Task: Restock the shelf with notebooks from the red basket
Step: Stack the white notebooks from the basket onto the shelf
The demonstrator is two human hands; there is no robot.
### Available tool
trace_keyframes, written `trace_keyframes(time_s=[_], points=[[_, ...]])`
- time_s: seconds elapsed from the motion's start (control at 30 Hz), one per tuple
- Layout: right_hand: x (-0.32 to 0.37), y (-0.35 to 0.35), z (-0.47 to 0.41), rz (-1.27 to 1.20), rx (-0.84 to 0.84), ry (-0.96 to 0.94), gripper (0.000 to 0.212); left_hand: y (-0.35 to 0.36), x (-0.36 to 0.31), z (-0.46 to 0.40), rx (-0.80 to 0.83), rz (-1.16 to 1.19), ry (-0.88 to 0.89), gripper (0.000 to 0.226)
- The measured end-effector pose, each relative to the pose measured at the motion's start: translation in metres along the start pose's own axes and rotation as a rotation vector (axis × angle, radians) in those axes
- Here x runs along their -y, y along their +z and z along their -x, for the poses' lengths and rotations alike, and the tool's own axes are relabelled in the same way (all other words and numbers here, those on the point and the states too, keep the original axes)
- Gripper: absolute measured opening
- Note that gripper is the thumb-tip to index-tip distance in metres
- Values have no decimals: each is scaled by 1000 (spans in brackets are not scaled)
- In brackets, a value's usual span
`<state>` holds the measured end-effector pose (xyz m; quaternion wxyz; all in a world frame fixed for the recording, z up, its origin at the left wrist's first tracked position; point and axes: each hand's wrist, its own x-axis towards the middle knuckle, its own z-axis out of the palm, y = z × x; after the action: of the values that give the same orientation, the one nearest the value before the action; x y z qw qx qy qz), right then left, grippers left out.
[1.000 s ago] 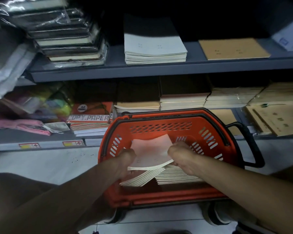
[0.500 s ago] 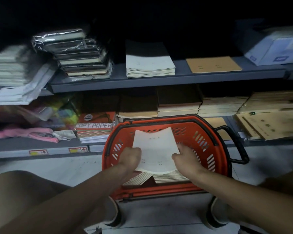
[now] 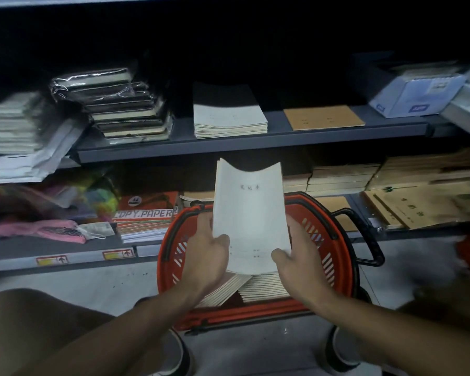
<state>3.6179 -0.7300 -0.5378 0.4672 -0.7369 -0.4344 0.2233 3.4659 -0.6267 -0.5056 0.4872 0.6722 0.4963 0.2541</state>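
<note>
While held above the red basket: white notebook stack [image 3: 251, 221], upright, top edge bowed, printed characters near the top of the cover
Left hand [image 3: 206, 256]: grips left edge of the white notebook stack, thumb curled over the front cover, fingers behind
Right hand [image 3: 296, 264]: grips right lower edge of the same stack, thumb on the front cover, fingers wrapped behind
Red basket [image 3: 334, 256]: on the floor against the lower shelf, black handle [image 3: 369, 240] folded out to the right
Basket contents: two leaning piles of white notebooks [image 3: 263, 289], spines and page edges visible, directly under the held stack
Upper shelf [image 3: 250, 143]: grey, carrying a white notebook pile [image 3: 228, 120] near centre, just above the held stack
Upper shelf, right of centre: brown notebook pile [image 3: 323, 118], low, apart from the white pile
Upper shelf, left: wrapped dark-cover notebooks [image 3: 120, 109], stacked askew
Upper shelf, far right: blue and white box [image 3: 415, 96]
Lower shelf, left: copy paper pack [image 3: 147, 210], orange, lettering readable
Lower shelf, right: brown paper folders [image 3: 418, 207], partly blurred
Lower shelf, behind basket: brown-cover book stacks [image 3: 342, 177]
Lighting: dim, upper rear of shelving too dark to read
</note>
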Motion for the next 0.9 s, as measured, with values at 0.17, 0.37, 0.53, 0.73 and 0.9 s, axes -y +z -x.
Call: trace_keyframes(time_s=[0.17,0.37,0.53,0.73,0.9], points=[[9,-3,-7,-7,-85,-87,77,-4,-7,-5,-83,30,136,43],[18,-2,-19,-43,-151,-158,80,-8,-15,-14,-99,90,198,42],[33,-4,-36,-80,-192,-235,81,-16,-28,-29,-168,117,272,58],[48,-13,-69,-131,-178,-298,86,-27,-44,-57,-205,141,293,62],[58,-18,-110,-171,-198,-296,86,-33,-61,-86,-221,202,345,67]])
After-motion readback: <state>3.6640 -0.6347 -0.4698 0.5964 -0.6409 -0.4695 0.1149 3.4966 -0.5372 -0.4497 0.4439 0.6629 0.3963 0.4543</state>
